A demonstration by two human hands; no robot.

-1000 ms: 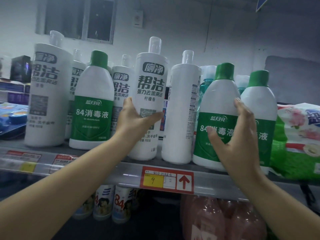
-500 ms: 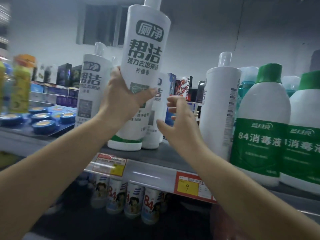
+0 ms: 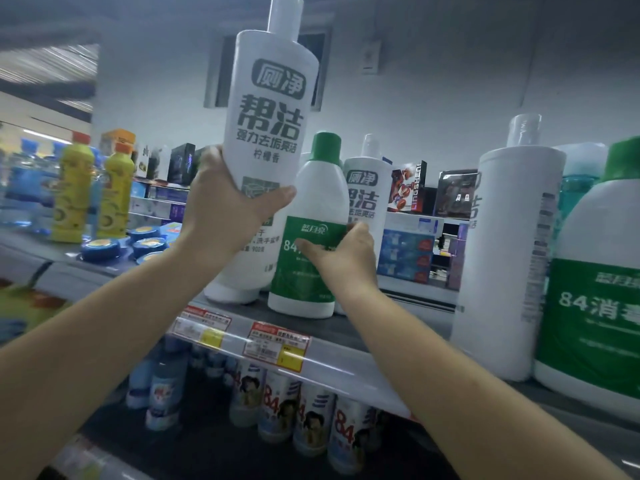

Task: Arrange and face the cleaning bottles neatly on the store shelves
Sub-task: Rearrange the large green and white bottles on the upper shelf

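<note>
From the head view, the left hand (image 3: 221,209) holds the tall white bottle (image 3: 268,140) above the shelf (image 3: 346,327), fingers wrapped around its lower middle. The right hand (image 3: 343,258) grips the green-capped bottle (image 3: 313,230) standing on the shelf at its label. Both look like smooth, rigid plastic, probably heavy if full, so a mid-body grasp seems steadiest.

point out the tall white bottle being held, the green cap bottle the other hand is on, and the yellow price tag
tall white bottle (image 3: 272,109), head view, on its front label
green-capped bottle (image 3: 320,188), head view, on its white shoulder
yellow price tag (image 3: 212,337), head view, on the yellow patch at the shelf edge
</note>
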